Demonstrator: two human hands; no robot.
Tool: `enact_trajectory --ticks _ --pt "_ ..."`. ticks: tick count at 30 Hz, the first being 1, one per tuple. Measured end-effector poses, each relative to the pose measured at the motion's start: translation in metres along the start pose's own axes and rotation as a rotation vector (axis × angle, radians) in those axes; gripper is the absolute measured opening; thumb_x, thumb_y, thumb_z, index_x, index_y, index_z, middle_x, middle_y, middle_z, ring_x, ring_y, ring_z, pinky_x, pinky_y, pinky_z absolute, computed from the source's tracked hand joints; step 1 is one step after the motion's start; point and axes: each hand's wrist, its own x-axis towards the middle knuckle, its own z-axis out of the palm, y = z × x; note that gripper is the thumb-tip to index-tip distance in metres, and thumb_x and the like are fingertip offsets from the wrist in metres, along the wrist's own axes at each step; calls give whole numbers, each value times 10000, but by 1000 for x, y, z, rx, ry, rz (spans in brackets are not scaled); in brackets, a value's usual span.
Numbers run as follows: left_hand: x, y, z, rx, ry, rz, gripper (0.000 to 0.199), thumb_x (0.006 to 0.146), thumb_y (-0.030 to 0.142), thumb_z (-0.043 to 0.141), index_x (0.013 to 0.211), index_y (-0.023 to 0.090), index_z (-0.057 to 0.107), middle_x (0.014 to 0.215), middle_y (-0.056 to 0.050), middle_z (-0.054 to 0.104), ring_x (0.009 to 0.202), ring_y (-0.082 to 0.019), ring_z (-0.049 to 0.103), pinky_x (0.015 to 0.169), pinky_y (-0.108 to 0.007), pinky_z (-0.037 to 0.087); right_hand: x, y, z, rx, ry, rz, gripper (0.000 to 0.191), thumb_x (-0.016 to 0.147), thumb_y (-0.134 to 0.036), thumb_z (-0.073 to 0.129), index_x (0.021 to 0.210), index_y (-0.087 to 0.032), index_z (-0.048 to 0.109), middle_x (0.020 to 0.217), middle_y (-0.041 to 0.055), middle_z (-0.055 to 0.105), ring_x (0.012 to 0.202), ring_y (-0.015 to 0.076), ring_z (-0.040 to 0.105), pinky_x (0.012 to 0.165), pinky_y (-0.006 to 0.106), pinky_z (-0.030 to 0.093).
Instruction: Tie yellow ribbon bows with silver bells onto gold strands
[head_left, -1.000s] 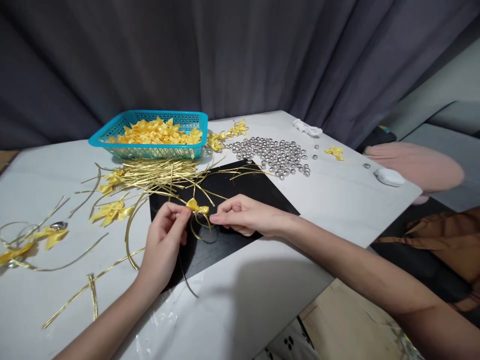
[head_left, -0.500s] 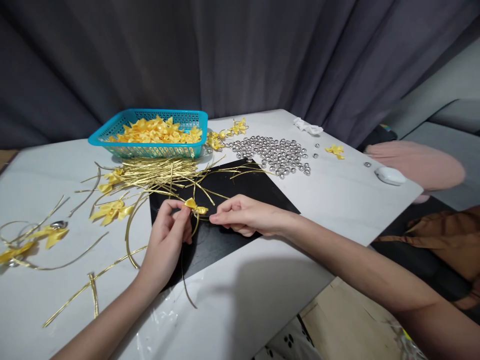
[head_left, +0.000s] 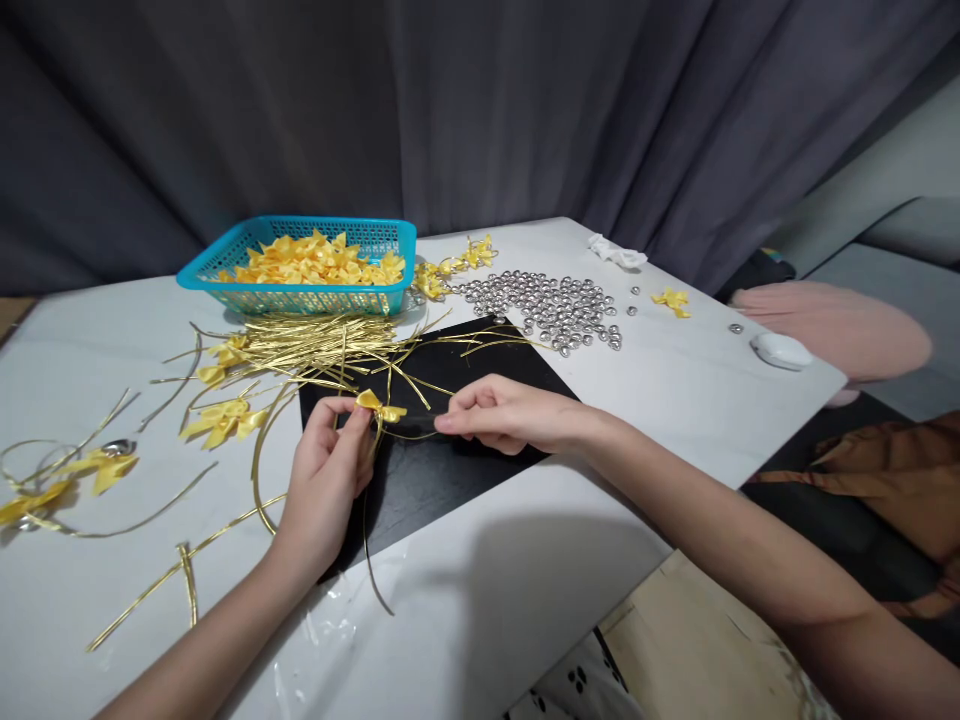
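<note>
My left hand (head_left: 335, 460) pinches a small yellow ribbon bow (head_left: 381, 406) between thumb and forefinger, above the black mat (head_left: 420, 480). My right hand (head_left: 506, 415), to the right of the bow, is closed on the end of a thin gold cord (head_left: 411, 436) that runs across from the bow. A further strand of cord hangs below my left hand. Behind my hands lies a pile of cut gold cords (head_left: 315, 343), some reaching over the mat. Yellow bows (head_left: 223, 422) with cords lie to the left of my left hand.
A blue basket (head_left: 296, 225) of yellow bows stands at the back left. Beside it, silver heart-shaped beads (head_left: 555, 310) are spread out. On the right are a single yellow bow (head_left: 671, 302), a crumpled white piece (head_left: 616, 252) and a white oval object (head_left: 781, 351) near the table edge.
My right hand has moved slightly right and up, drawing the cord out longer from the bow. My left hand with the bow has shifted a little to the left.
</note>
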Motion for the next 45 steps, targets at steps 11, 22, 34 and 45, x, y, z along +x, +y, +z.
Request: enact_trajectory --ticks 11,22,34,45 --pt "-1 -1 2 94 45 -17 219 757 338 649 727 204 478 385 122 358 339 -51 283 331 -147 257 24 16 52 292 268 -25 289 620 -240 805 670 -148 535 446 -129 316 345 -2 159 312 178 83" --pt "0 1 2 -17 42 -25 183 758 271 652 729 189 490 414 111 375 379 -49 327 379 -154 282 18 12 41 338 91 4 300 842 -182 594 651 -192 363 409 -142 204 354 22 83 339 162 69" --pt "2 -6 -3 271 -165 191 513 595 158 781 1023 260 518 661 87 383 551 -84 353 515 -186 323 5 -1 17 96 188 51 201 917 -158 432 716 -161 428 483 -109 295 336 12 158 313 141 140" --pt "-5 -4 -2 511 -212 354 75 803 297 625 826 226 629 1103 -61 597 1089 -222 550 938 -351 412 -1 -1 24 183 98 -11 229 936 -241 438 732 -193 347 520 -120 230 374 20 106 324 126 128"
